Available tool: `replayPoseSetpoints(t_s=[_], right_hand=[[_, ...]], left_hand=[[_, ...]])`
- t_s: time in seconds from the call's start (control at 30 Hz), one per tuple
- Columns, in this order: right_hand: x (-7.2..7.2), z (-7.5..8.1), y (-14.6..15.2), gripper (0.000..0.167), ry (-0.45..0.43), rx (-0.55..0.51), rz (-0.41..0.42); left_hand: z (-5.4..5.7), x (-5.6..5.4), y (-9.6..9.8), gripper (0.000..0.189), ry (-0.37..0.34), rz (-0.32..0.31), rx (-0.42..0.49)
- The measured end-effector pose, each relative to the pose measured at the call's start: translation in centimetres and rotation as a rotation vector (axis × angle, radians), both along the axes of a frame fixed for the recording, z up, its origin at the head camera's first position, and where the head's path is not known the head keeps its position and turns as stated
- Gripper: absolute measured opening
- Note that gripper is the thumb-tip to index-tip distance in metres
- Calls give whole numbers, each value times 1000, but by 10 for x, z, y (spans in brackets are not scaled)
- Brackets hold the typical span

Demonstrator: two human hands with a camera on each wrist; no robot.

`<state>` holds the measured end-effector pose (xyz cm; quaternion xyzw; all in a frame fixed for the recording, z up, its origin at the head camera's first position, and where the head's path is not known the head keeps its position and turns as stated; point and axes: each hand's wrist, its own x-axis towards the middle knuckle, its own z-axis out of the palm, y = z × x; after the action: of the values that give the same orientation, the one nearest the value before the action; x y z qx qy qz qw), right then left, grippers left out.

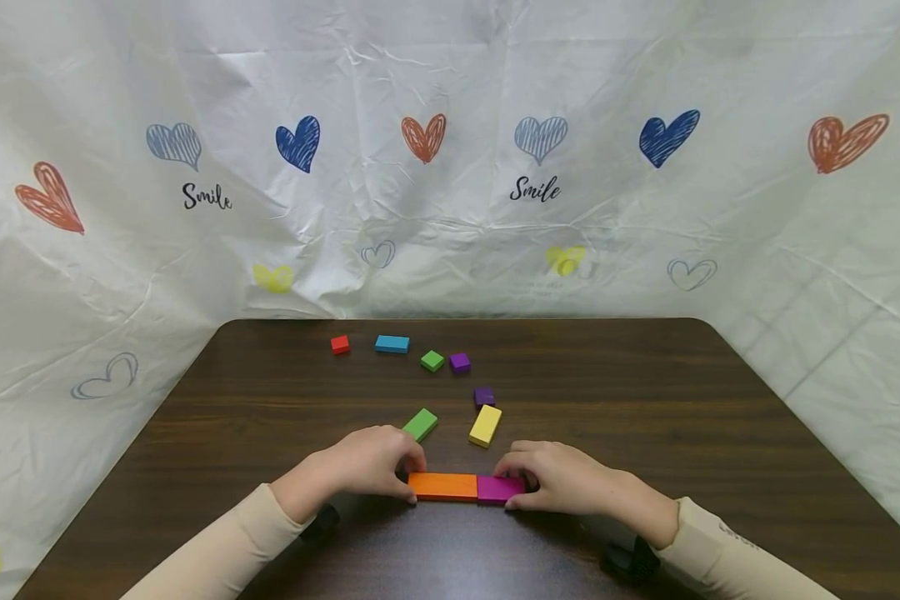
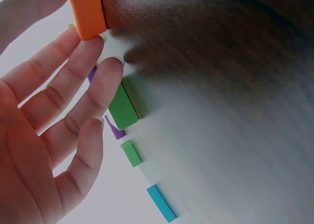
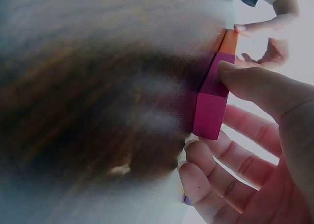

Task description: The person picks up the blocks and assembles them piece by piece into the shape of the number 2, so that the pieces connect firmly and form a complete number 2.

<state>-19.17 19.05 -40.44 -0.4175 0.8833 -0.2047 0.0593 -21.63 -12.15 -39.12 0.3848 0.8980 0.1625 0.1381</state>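
Note:
An orange block and a magenta block lie end to end on the dark table, their short ends touching. My left hand pinches the orange block near its left end, thumb on the near side and fingers on the far side. At the other end, my right hand pinches the magenta block the same way. The right wrist view shows the thumb against the magenta block's near face. Just beyond the left hand lies a green block. A yellow block lies beyond the joined pair.
A dark purple block touches or nearly touches the yellow one. Farther back are a purple block, a small green block, a blue block and a red block. A white printed curtain stands behind the table.

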Motion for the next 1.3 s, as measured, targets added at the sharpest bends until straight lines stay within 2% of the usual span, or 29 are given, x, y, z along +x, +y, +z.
replayPoseSetpoints(t_s=[0.27, 0.6, 0.73, 0.9, 1.17, 1.3], right_hand=[[0, 0, 0, 24, -4, 11, 0], [-1, 0, -2, 25, -6, 21, 5], [-1, 0, -1, 25, -2, 21, 10], [-1, 1, -1, 26, -5, 26, 16], [0, 3, 0, 29, -16, 36, 20], [0, 3, 0, 29, -6, 33, 29]], left_hand=[[-1, 0, 0, 21, -11, 1, 5], [-4, 0, 4, 21, 13, -15, -2], [-3, 0, 4, 22, 10, -13, -1], [2, -1, -2, 20, 6, 7, 48], [11, -15, -20, 26, 18, 76, 152], [10, -25, -31, 32, -16, 108, 202]])
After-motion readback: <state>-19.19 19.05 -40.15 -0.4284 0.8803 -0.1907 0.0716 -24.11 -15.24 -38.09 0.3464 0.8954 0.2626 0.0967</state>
